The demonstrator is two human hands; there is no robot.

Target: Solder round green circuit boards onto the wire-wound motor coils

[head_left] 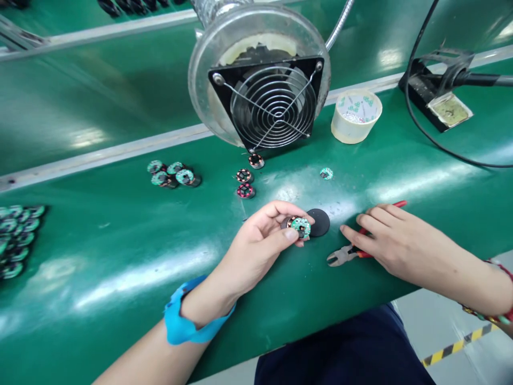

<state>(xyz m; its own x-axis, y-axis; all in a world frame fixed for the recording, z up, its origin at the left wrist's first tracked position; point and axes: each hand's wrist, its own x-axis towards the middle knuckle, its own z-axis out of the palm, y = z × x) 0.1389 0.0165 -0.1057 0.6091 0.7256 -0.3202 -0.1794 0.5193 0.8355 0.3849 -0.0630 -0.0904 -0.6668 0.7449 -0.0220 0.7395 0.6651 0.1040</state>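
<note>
Between the thumb and fingers of my left hand (266,235) is a small motor stator with a round green circuit board (301,226) on its face. Just beyond the fingertips, a flat black disc (319,222) lies on the green bench. To the right, my right hand (385,240) is closed over the red handles of diagonal cutters (341,256). The cutters' metal jaws point left, low over the bench, and the palm side of the hand is hidden. A loose round green board (326,174) lies farther back.
Behind the hands hangs a fume extractor fan (276,107). Stators with copper windings (244,175) sit below it. Board-topped stators (185,177) stand to the left, with a larger group (16,235) at the edge. A tape roll (356,120) and soldering iron stand (436,96) are at back right.
</note>
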